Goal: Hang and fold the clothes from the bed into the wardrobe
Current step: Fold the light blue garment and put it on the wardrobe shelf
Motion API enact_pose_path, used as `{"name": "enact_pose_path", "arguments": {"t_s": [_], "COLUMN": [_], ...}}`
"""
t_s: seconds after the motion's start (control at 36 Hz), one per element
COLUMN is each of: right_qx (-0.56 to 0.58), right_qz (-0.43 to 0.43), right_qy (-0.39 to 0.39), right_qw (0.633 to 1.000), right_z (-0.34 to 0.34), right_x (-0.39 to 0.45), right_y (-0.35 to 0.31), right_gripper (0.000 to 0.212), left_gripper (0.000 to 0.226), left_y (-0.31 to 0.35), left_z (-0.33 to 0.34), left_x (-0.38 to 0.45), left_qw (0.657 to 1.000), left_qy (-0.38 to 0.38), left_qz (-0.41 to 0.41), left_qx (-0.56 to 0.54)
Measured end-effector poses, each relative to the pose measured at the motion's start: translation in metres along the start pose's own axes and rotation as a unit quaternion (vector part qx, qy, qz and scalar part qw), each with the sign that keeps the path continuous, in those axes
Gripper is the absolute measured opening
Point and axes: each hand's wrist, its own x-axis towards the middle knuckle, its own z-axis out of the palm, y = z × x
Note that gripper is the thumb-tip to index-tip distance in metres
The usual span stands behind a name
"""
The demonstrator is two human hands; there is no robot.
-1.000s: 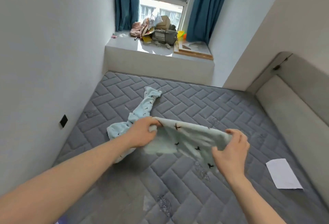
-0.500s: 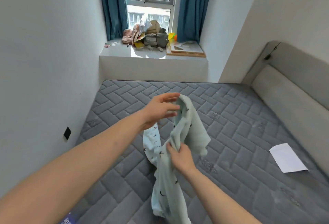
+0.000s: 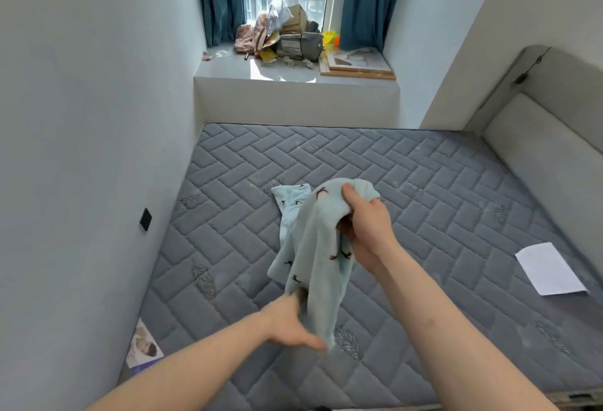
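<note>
Head view: garment under right-hand fingers

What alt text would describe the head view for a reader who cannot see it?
Two hands hold a pale blue garment above a grey mattress: the right hand grips its top, the left hand its lower end. A white paper lies at right.

Garment: pale blue, soft fabric, small dark bird-like marks. Held up above the bed, mid-frame, bunched and draped lengthwise. Top end gripped by right hand; lower end held by left hand. One part hangs far-left.
</note>
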Motion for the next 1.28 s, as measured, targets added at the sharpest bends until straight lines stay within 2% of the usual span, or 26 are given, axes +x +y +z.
{"name": "enact_pose_path", "arguments": {"t_s": [0.03, 0.06, 0.14, 0.17, 0.28, 0.39, 0.47, 0.56, 0.61, 0.67, 0.75, 0.81, 0.83, 0.92, 0.97, 1.0, 1.06, 1.11, 1.14, 1.19, 1.28], "right_qx": [0.022, 0.041, 0.059, 0.057, -0.045, -0.182, -0.276, -0.32, -0.321, -0.318, -0.368, -0.386, -0.386, -0.354, -0.313, -0.287, -0.243, -0.217, -0.205, -0.186, -0.156], "right_qz": [0.002, 0.004, 0.002, -0.002, -0.012, 0.055, 0.045, -0.019, -0.094, -0.148, -0.22, -0.231, -0.232, -0.231, -0.228, -0.217, -0.186, -0.171, -0.167, -0.166, -0.165], "right_qy": [0.002, 0.006, 0.034, 0.046, 0.091, 0.051, -0.045, -0.191, -0.209, -0.156, -0.072, -0.058, -0.059, -0.052, -0.043, -0.041, -0.048, -0.06, -0.069, -0.085, -0.089], "right_qw": [1.0, 0.999, 0.998, 0.997, 0.995, 0.981, 0.959, 0.928, 0.919, 0.924, 0.901, 0.891, 0.891, 0.905, 0.921, 0.932, 0.951, 0.959, 0.962, 0.965, 0.97], "right_z": [0.002, 0.002, -0.004, -0.009, -0.037, -0.055, -0.048, -0.027, -0.013, -0.003, -0.004, -0.008, -0.009, -0.009, -0.005, -0.002, 0.005, 0.013, 0.018, 0.024, 0.026], "right_x": [-0.002, -0.003, -0.006, -0.005, 0.0, -0.005, -0.023, -0.042, -0.046, -0.045, -0.035, -0.028, -0.026, -0.025, -0.027, -0.028, -0.031, -0.033, -0.034, -0.037, -0.04], "right_y": [-0.001, -0.002, -0.003, -0.002, 0.009, 0.042, 0.07, 0.085, 0.09, 0.086, 0.078, 0.075, 0.075, 0.081, 0.086, 0.088, 0.089, 0.085, 0.083, 0.076, 0.068], "right_gripper": [0.016, 0.015, 0.012, 0.011, 0.017, 0.043, 0.078, 0.097, 0.096, 0.084, 0.047, 0.022, 0.018, 0.02, 0.022, 0.024, 0.015, 0.018, 0.022, 0.025, 0.029], "left_gripper": [0.116, 0.102, 0.03, 0.018, 0.035, 0.032, 0.018, 0.024, 0.028, 0.023, 0.014, 0.023, 0.031, 0.049, 0.058, 0.059, 0.068, 0.086, 0.091, 0.078, 0.038], "left_y": [-0.003, -0.006, -0.015, -0.018, -0.024, -0.001, 0.026, 0.052, 0.064, 0.069, 0.065, 0.056, 0.048, 0.02, 0.0, -0.01, -0.025, -0.038, -0.044, -0.05, -0.056], "left_z": [0.002, 0.003, -0.006, -0.013, -0.055, -0.108, -0.135, -0.145, -0.145, -0.143, -0.144, -0.144, -0.141, -0.121, -0.097, -0.084, -0.057, -0.036, -0.028, -0.02, -0.021], "left_x": [0.0, 0.001, -0.001, -0.003, -0.015, -0.037, -0.048, -0.05, -0.053, -0.055, -0.06, -0.065, -0.066, -0.064, -0.064, -0.066, -0.067, -0.062, -0.056, -0.046, -0.033], "left_qw": [0.999, 0.998, 0.991, 0.989, 0.978, 0.949, 0.939, 0.94, 0.941, 0.942, 0.944, 0.944, 0.94, 0.919, 0.919, 0.932, 0.97, 0.987, 0.988, 0.98, 0.964], "left_qy": [0.028, 0.054, 0.126, 0.144, 0.185, 0.234, 0.21, 0.155, 0.121, 0.08, 0.034, 0.019, 0.021, 0.085, 0.135, 0.14, 0.114, 0.098, 0.102, 0.122, 0.16], "left_qz": [-0.01, -0.021, -0.036, -0.039, -0.041, -0.005, 0.022, 0.021, 0.031, 0.053, 0.09, 0.106, 0.114, 0.115, 0.092, 0.08, 0.057, 0.033, 0.021, -0.02, -0.077], "left_qx": [-0.016, -0.028, -0.028, -0.022, -0.092, -0.213, -0.272, -0.303, -0.314, -0.322, -0.316, -0.311, -0.319, -0.366, -0.36, -0.325, -0.208, -0.122, -0.112, -0.158, -0.199]}}
